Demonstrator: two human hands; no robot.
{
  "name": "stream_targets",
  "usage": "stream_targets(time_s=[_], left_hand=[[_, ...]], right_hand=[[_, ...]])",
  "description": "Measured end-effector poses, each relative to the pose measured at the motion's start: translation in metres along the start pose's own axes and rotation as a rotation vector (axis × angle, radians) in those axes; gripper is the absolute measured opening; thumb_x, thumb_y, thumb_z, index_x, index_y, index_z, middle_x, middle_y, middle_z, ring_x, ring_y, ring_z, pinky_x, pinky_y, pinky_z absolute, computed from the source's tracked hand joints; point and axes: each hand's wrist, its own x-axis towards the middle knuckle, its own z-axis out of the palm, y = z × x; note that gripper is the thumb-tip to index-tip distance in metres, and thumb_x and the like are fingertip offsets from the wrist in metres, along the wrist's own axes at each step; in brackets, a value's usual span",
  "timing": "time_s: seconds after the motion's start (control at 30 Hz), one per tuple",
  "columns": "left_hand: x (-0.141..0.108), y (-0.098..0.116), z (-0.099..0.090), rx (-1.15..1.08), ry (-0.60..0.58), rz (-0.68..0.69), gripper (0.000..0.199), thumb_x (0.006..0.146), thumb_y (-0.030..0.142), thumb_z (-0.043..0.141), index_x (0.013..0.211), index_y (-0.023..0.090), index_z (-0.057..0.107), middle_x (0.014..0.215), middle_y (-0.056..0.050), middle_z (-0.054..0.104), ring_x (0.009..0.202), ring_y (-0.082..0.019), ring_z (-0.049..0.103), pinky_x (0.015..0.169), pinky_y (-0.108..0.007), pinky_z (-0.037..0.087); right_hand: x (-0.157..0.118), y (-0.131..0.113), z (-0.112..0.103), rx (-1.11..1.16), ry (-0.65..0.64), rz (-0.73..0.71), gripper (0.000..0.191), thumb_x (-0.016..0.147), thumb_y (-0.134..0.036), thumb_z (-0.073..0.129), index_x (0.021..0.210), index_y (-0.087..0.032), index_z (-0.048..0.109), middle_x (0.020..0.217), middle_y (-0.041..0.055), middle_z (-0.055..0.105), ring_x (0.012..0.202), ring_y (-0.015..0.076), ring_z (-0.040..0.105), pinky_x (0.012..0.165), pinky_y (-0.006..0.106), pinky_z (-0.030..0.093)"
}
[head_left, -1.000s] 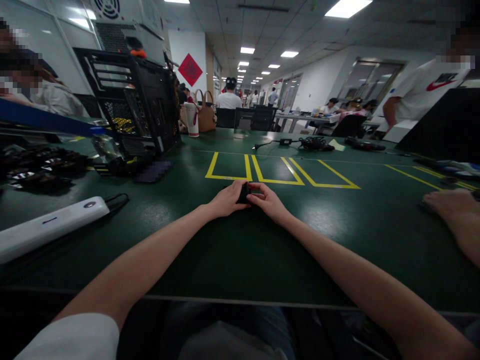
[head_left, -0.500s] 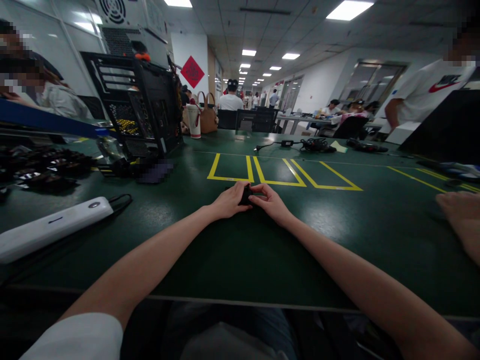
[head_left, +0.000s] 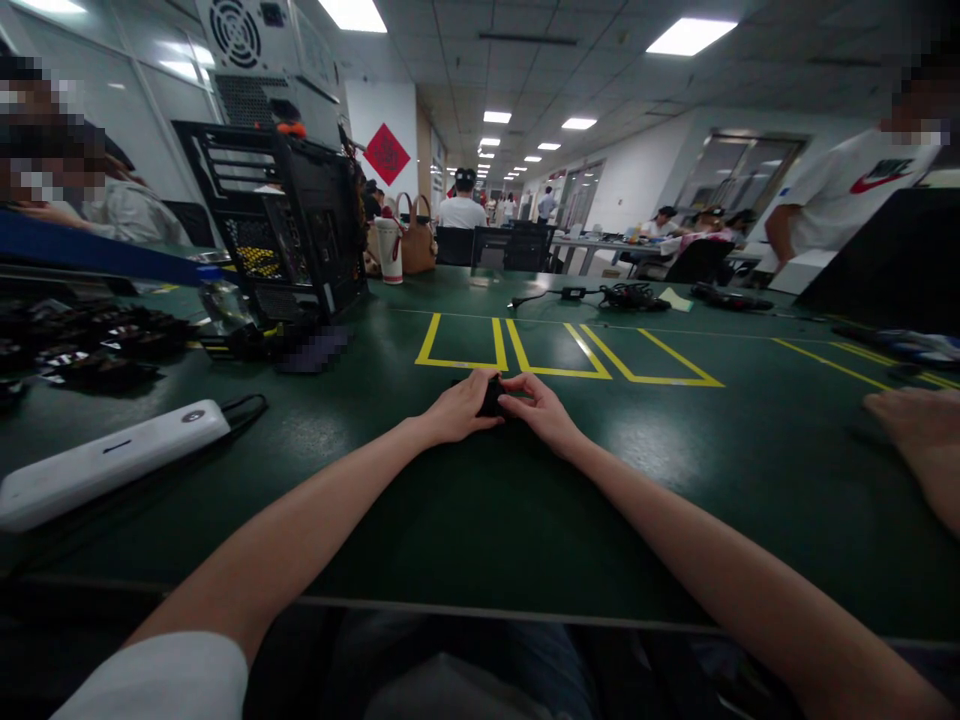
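Between my two hands is a small black object (head_left: pixel 491 397), mostly covered by my fingers, so its kind does not show. My left hand (head_left: pixel 459 408) is closed around its left side, thumb on the near side. From the right, my right hand (head_left: pixel 541 408) pinches the object's other side with thumb and fingertips. Both hands are just above or on the green table (head_left: pixel 480 520); whether they touch it I cannot tell. Beyond them, yellow tape outlines (head_left: pixel 525 372) mark the tabletop.
At left lie a white elongated device (head_left: pixel 112 465) with a cord and a pile of black parts (head_left: pixel 90 340). An open black computer case (head_left: pixel 300 220) stands behind a plastic bottle (head_left: pixel 221 300). Black cables (head_left: pixel 634 296) lie at the back. Another person's hand (head_left: pixel 919 440) rests at right.
The view has tilted slightly, so the scene sits a little lower. My hands stay on the black object; the fingers have barely shifted.
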Motion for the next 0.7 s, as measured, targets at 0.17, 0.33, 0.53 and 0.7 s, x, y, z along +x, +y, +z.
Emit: stream_targets(time_s=[0.17,0.33,0.53,0.7], left_hand=[[0.0002,-0.0003,-0.0002,-0.016,-0.005,-0.009,0.06,0.07,0.034,0.057,0.117,0.017,0.025,0.113,-0.011,0.04,0.103,-0.025,0.046,0.085,-0.042,0.04],[0.0001,-0.0004,-0.0007,-0.014,0.003,-0.003,0.057,0.07,0.034,0.057,0.115,0.017,0.027,0.112,-0.011,0.041,0.101,-0.025,0.047,0.083,-0.042,0.04],[0.0001,-0.0022,0.0014,-0.008,0.016,0.011,0.058,0.07,0.035,0.057,0.116,0.016,0.026,0.112,-0.011,0.041,0.102,-0.025,0.047,0.085,-0.041,0.04],[0.0007,-0.0037,0.003,-0.013,0.019,0.02,0.061,0.069,0.034,0.058,0.117,0.017,0.025,0.113,-0.011,0.04,0.105,-0.025,0.044,0.088,-0.042,0.038]], right_hand=[[0.0027,0.0011,-0.0006,-0.05,0.011,0.008,0.03,0.068,-0.03,0.059,0.095,-0.021,0.05,0.098,0.0033,0.054,0.084,0.0139,0.056,0.077,0.032,0.047],[0.0004,-0.0007,-0.0014,0.004,-0.054,0.021,0.03,0.066,-0.025,0.061,0.094,-0.021,0.049,0.099,0.0026,0.055,0.088,0.0155,0.057,0.079,0.034,0.046],[0.0001,0.0011,0.001,0.035,-0.02,-0.006,0.026,0.066,-0.026,0.061,0.089,-0.022,0.049,0.096,0.0004,0.055,0.085,0.0141,0.058,0.078,0.032,0.047],[0.003,0.0025,0.0005,-0.035,0.022,-0.007,0.032,0.067,-0.028,0.06,0.096,-0.021,0.05,0.101,0.0034,0.055,0.086,0.0152,0.058,0.079,0.034,0.047]])
